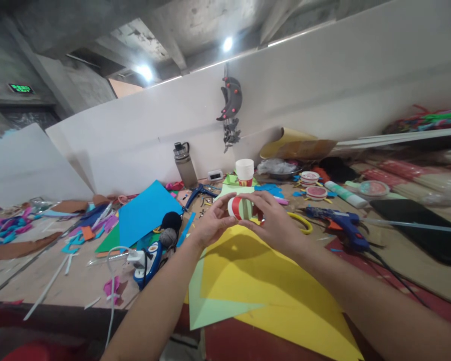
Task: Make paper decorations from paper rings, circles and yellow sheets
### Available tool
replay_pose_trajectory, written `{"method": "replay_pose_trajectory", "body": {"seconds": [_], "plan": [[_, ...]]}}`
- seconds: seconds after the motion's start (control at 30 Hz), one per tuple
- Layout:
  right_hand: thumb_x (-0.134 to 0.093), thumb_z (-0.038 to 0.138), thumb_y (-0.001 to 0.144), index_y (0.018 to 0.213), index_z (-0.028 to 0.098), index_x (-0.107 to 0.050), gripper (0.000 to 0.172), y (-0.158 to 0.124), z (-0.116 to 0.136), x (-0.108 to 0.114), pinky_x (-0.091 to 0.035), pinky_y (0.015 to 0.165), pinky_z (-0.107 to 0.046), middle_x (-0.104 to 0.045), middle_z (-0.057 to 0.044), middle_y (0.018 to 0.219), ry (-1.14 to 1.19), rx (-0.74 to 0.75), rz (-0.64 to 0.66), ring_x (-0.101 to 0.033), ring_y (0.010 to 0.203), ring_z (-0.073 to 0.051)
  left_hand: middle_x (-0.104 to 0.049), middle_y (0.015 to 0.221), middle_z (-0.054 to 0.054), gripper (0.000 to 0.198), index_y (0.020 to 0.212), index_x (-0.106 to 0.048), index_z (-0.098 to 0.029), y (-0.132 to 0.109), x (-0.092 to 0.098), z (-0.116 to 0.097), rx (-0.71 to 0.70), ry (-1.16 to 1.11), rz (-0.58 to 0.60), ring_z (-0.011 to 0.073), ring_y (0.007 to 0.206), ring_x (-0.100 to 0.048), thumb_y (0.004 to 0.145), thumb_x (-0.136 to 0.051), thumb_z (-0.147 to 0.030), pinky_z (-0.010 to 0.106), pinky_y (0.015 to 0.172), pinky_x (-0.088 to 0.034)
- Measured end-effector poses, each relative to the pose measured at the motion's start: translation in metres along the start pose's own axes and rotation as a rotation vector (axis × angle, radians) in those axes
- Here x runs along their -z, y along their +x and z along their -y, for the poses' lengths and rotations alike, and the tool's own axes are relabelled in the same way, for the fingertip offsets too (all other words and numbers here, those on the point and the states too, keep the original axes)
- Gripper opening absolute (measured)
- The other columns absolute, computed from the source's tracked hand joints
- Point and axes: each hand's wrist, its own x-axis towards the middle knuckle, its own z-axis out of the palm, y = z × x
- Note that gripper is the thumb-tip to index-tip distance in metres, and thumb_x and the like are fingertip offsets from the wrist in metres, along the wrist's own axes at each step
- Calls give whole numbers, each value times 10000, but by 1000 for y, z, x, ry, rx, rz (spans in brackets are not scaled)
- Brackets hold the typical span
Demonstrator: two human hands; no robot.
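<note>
Both hands grip a paper cup [233, 207], tipped on its side above the table. It is white with a red band, and a light green paper strip [245, 208] lies against or around its right part. My left hand [217, 218] is closed on the cup's left side, thumb below. On the right, my right hand [269, 216] is closed around the green-covered part, fingers over the top. Beneath them lie a yellow sheet [270, 281] and a light green sheet [214, 311]. Just behind stands a stack of white paper cups [244, 170].
To the right lie a blue glue gun [346, 228], a yellow tape ring [302, 223] and a black slab [417, 225]. At left are a blue sheet [148, 210] and a power strip [148, 265] with a white cable. A bottle [185, 165] stands at the back.
</note>
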Motion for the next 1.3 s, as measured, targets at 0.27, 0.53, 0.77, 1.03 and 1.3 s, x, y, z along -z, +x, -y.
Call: {"method": "replay_pose_trajectory", "body": {"seconds": [0.27, 0.53, 0.77, 1.03, 1.3], "plan": [[-650, 311, 845, 1319, 273, -498, 500, -2, -5, -3, -554, 759, -409, -519, -123, 1155, -30, 82, 3, -579, 983, -258, -646, 1212, 86, 694, 1301, -578, -250, -3, -3, -2, -13, -12, 5, 215, 1075, -604, 654, -829, -227, 296, 900, -459], [-653, 269, 835, 1329, 331, -482, 526, -4, -16, -13, -516, 877, -496, -471, -106, 1162, -150, 128, -66, -543, 1049, -285, -614, 1277, 77, 710, 1338, -546, -249, -2, -12, 11, -49, 120, -66, 248, 1163, -556, 681, -814, -283, 342, 972, -436], [-613, 354, 868, 1313, 281, -466, 474, -4, -8, -10, -568, 744, -404, -473, -112, 1184, 56, -10, -55, -593, 889, -216, -652, 1113, 67, 595, 1270, -523, -222, -3, -13, 7, -168, 229, -154, 196, 1008, -615, 736, -774, -296, 319, 922, -457], [-522, 310, 921, 1247, 276, -533, 327, 0, -10, -8, -548, 854, -419, -513, -98, 1191, 194, -78, -84, -599, 1000, -220, -623, 1200, 95, 391, 1150, -607, -204, -3, -12, 5, -273, 322, -82, 222, 1115, -579, 785, -728, -270, 352, 976, -436], [-578, 336, 886, 1074, 237, -577, 213, 1, -12, -11, -551, 746, -383, -589, -81, 1072, 234, -123, -85, -616, 855, -205, -677, 1145, 81, 387, 1136, -657, -214, -3, -10, 7, -279, 345, -160, 220, 1058, -616, 762, -744, -261, 349, 959, -448]]}}
